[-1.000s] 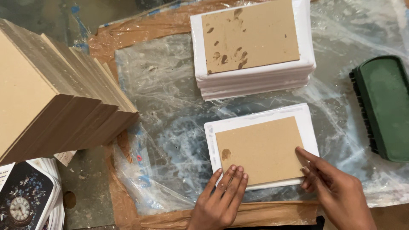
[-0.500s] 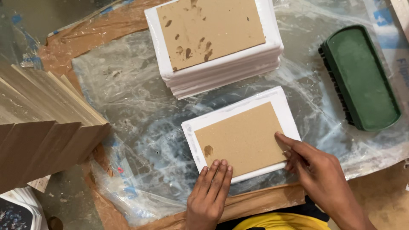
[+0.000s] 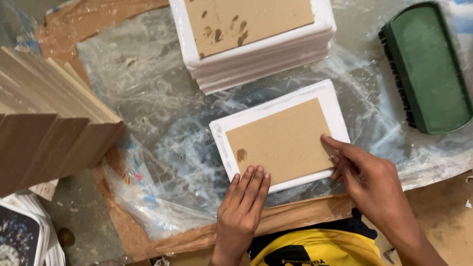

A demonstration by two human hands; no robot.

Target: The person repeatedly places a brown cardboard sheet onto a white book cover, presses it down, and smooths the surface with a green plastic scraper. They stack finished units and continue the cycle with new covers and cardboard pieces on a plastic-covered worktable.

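A white rectangular panel with a brown board (image 3: 283,140) glued on its face lies flat on a plastic sheet (image 3: 148,113). My left hand (image 3: 244,202) rests flat at the panel's near edge, fingertips touching the brown board. My right hand (image 3: 367,180) presses its index finger on the board's right edge. Neither hand grips anything. Beyond the panel stands a stack of similar white panels (image 3: 256,37) topped by a stained brown board.
A green brush (image 3: 426,66) lies at the right on the plastic. A leaning row of brown boards (image 3: 49,133) fills the left. White printed pieces (image 3: 24,234) sit at the bottom left. Brown paper (image 3: 305,214) edges the work area.
The view has shifted, so everything sits further left and up in frame. Both hands stay on the panel in nearly the same pose.
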